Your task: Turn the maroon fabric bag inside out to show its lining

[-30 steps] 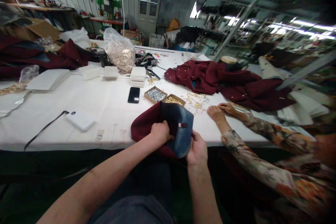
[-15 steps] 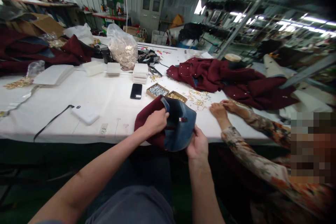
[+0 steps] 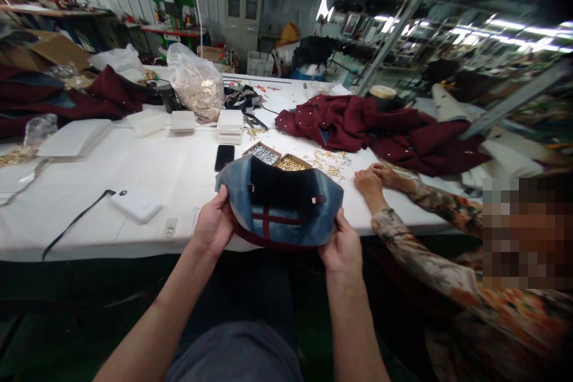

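Hands (image 3: 213, 228) (image 3: 344, 246), 2, grip 1 cap (image 3: 280, 209) w/ 2 boxes (image 3: 278, 159) behind.

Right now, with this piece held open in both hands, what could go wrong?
The blue lining piece hangs over the table edge, gripped by left hand and right hand; swinging it forward might tip the open stud boxes. It could also brush the co-worker's hands beside the loose studs.

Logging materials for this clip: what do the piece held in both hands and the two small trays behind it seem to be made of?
The held piece looks like soft fabric: a blue, slightly shiny lining with maroon edging, bending between the left hand and right hand. The two trays look like brown cardboard, matte, holding silver and gold studs, probably metal by their glint.
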{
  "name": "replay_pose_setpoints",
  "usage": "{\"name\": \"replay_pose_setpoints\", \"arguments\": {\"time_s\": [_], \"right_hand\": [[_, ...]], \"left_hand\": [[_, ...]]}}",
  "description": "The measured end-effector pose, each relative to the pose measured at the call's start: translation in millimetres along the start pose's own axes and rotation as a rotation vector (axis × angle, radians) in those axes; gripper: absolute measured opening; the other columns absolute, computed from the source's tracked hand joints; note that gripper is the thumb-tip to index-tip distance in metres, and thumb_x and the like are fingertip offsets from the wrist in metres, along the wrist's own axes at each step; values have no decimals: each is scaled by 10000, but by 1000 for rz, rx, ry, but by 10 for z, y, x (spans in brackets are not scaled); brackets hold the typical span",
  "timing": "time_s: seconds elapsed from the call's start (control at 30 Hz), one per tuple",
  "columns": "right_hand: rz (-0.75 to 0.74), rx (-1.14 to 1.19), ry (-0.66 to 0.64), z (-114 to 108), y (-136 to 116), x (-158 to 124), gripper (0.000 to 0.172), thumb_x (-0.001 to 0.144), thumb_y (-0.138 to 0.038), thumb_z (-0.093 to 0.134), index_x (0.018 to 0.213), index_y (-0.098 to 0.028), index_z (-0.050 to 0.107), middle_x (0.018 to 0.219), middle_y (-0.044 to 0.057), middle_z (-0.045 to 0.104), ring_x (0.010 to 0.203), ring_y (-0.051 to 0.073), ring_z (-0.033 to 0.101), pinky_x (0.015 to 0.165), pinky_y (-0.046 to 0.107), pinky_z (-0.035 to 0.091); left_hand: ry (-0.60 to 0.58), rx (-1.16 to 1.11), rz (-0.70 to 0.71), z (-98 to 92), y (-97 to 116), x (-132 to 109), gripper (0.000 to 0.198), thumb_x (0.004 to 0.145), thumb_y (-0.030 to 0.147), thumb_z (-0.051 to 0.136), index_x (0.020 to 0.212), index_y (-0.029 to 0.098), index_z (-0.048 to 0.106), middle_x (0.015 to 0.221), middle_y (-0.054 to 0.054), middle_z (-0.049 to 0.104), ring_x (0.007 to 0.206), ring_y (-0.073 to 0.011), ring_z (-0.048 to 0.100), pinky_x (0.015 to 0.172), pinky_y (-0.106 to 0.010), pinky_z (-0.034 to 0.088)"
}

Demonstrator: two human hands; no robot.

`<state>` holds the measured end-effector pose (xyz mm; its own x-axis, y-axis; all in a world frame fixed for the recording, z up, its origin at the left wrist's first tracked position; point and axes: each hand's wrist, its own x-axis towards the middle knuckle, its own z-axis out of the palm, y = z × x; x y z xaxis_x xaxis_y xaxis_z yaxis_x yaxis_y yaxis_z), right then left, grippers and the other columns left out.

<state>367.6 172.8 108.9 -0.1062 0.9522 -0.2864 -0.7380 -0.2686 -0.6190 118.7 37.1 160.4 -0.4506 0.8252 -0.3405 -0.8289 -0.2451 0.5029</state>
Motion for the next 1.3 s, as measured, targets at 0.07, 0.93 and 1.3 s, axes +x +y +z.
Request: {"name": "replay_pose_setpoints", "arguments": {"time_s": [0.07,0.93,1.3], "right_hand": [[29,4,55,62,-42,-28,293,1149,-233,593,1395,-174,741,1137,54,868,959,173,849,1029,338,688],[-710,-1353,102,-96,-412,26,1165,879,-601,881,1780,-115,325,1427,263,672,1227,395,711,1052,588,604],[-664,-1777,-613,765,-153,-548,795,1031,-590,764,1692,-227,511,1681,183,523,1536,395,530,1254,578,483]], "left_hand": [[40,-70,-58,-34,-31,-51,357,1165,289,503,1335,72,730,1099,-116,871,978,-198,843,1052,-337,690],[-5,312,-96,-143,-510,-159,244,943,318,834,1032,117,728,736,-12,705,519,-119,587,470,-234,465],[-68,471,-40,-52,-542,-208,430,883,500,911,884,138,680,741,-22,658,603,-114,566,509,-224,457]]}}
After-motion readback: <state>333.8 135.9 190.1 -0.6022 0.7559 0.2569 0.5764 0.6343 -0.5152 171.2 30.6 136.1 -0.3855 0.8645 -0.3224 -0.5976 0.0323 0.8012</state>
